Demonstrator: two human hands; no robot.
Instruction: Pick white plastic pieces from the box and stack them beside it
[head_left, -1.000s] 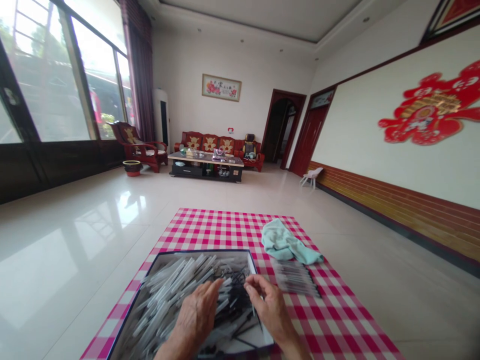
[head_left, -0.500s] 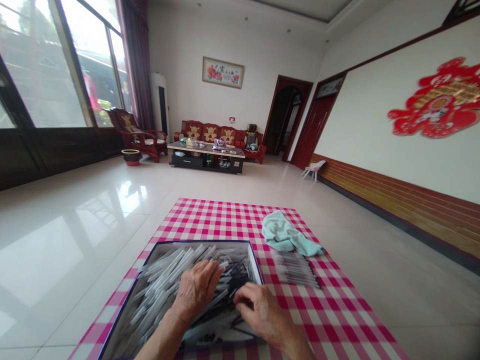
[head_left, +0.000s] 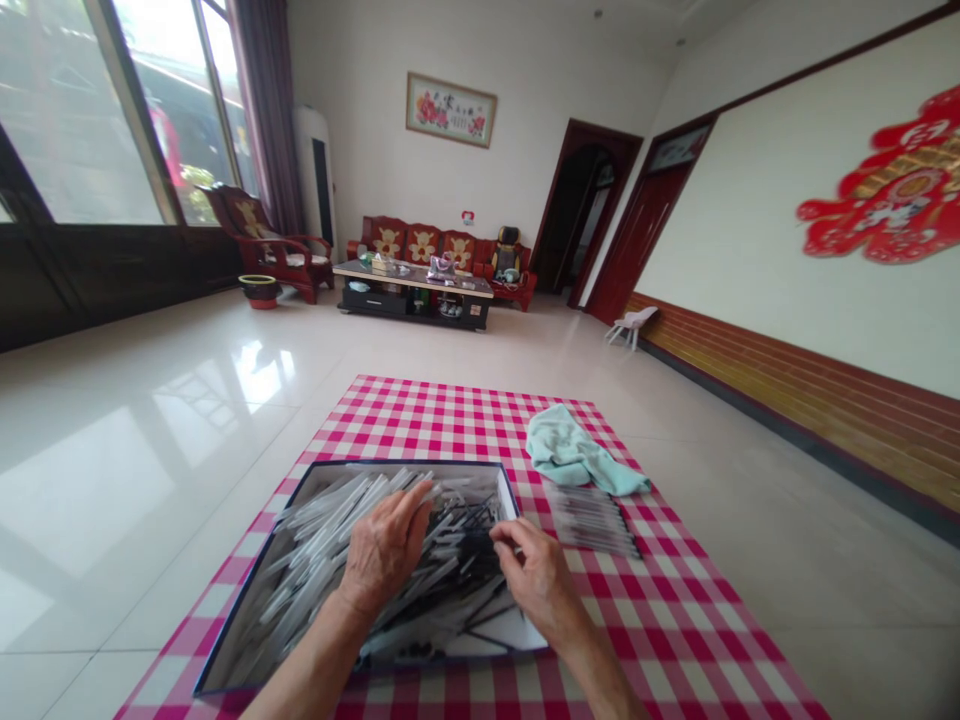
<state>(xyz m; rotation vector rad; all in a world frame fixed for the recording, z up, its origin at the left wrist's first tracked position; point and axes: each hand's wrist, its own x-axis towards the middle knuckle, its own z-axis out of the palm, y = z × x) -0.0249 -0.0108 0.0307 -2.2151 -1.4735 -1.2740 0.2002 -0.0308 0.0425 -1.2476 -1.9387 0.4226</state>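
Observation:
A shallow box with a dark blue rim holds many slender clear tubes and thin black pieces. My left hand is over the middle of the box, its fingers pressed together against the thumb; what they grip is hard to make out. At the box's right wall, my right hand has thumb and forefinger in a pinch, and anything between them is too small to name. To its right lies a row of clear pen-like sticks with black ends, side by side on the cloth.
A pale green cloth lies crumpled behind the row. The box stands on a table with a pink checked tablecloth. Across the tiled floor are a low table, a wooden sofa and a small chair.
My right hand has shifted right, from over the black pieces to the box's right wall. My left hand stays over the tubes. The whole view has tilted down slightly.

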